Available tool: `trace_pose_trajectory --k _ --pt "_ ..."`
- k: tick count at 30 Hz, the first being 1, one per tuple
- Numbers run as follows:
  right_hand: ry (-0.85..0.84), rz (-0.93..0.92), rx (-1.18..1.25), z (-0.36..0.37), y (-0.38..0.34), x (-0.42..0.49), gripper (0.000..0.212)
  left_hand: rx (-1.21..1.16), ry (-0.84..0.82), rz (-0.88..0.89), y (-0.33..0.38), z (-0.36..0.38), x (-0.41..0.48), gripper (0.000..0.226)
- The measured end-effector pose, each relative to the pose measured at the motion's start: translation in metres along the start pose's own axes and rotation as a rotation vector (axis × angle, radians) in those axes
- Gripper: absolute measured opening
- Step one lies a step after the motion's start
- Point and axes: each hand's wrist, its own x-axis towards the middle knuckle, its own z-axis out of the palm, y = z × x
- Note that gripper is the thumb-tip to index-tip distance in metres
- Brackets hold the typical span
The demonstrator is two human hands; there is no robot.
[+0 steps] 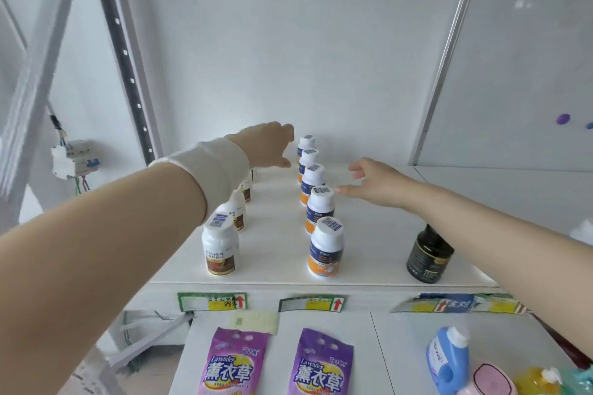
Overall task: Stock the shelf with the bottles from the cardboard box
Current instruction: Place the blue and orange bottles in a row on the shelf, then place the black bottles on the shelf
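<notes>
On the white shelf [276, 234] stand two rows of white bottles running front to back. The left row starts with a brown-labelled bottle [220, 245]; my left forearm covers the ones behind it. The middle row of several bottles begins with an orange-and-blue bottle [326, 247]. A dark bottle [429, 255] stands alone at the front right. My left hand [268, 144], with a white wrist wrap, reaches to the back of the shelf between the rows; its fingers are hidden. My right hand [373, 183] hovers open beside the middle row, holding nothing. The cardboard box is out of view.
Price tags [212, 301] line the shelf's front edge. The lower shelf holds two purple lavender bags [236, 362], a blue detergent bottle [447, 359] and a pink item [491, 378]. A perforated black upright [123, 51] and a breaker box [75, 159] stand at the left.
</notes>
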Motion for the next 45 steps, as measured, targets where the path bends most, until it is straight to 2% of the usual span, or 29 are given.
trace_pose_trajectory --k 3,8,13,20,24,30,33,36,45 --pt "0.095 -0.07 -0.192 0.002 -0.018 -0.022 0.063 0.22 0.061 -0.05 0.008 -0.016 -0.043 0.05" --pt "0.239 -0.244 -0.482 0.027 -0.059 -0.072 0.047 0.396 0.094 -0.145 0.019 -0.031 -0.125 0.045" --pt "0.227 -0.445 -0.61 0.072 -0.107 -0.122 0.04 0.537 0.013 -0.173 0.009 -0.035 -0.22 0.047" --pt "0.091 -0.649 -0.609 0.159 -0.203 -0.162 0.048 0.576 -0.108 -0.379 -0.071 -0.028 -0.353 0.043" --pt "0.01 -0.817 -0.592 0.235 -0.278 -0.18 0.047 0.531 -0.173 -0.499 -0.138 -0.009 -0.442 0.042" --pt "-0.24 -0.977 -0.665 0.385 -0.365 -0.211 0.049 0.384 -0.334 -0.74 -0.24 0.058 -0.587 0.038" --pt "-0.361 -1.028 -0.719 0.451 -0.39 -0.221 0.049 0.304 -0.404 -0.853 -0.274 0.099 -0.641 0.047" --pt "-0.46 -1.072 -0.777 0.511 -0.407 -0.218 0.049 0.2 -0.469 -0.932 -0.302 0.147 -0.673 0.054" --pt "-0.767 -1.142 -0.871 0.674 -0.425 -0.151 0.048 -0.189 -0.609 -1.153 -0.374 0.301 -0.697 0.038"
